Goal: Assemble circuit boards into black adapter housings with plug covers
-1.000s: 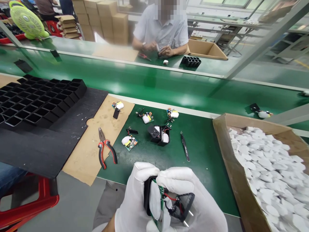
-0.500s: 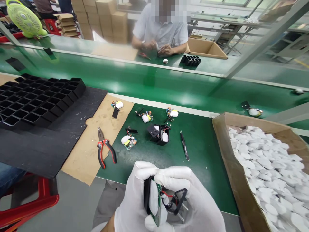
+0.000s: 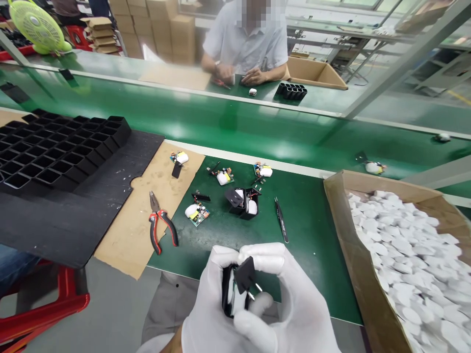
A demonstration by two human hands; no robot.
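Observation:
My left hand (image 3: 206,304), in a white glove, is wrapped round a small black plastic case (image 3: 226,294). Inside its mouth sits a circuit board (image 3: 239,301) with a white pad along it, mostly within the case. A black plug cover (image 3: 245,275) with two metal pins stands out at the opening. My right hand (image 3: 301,304), also gloved, grips the board at the opening, fingertips at its upper end and thumb near the lower end. Ahead stand two black cases (image 3: 245,211) with boards in them. Several loose circuit boards (image 3: 196,214) lie around these.
Tweezers (image 3: 281,220) and red-black pliers (image 3: 158,223) lie on the bench. A carton of white pads (image 3: 340,235) flanks me on the right. Rows of black cases (image 3: 66,147) fill the left. A green conveyor (image 3: 176,115) carries boards; a co-worker (image 3: 246,44) sits beyond.
The circuit board has gone deeper into the case. The plug cover has swung round towards the case mouth, its wires now hidden. Items on the conveyor have shifted left.

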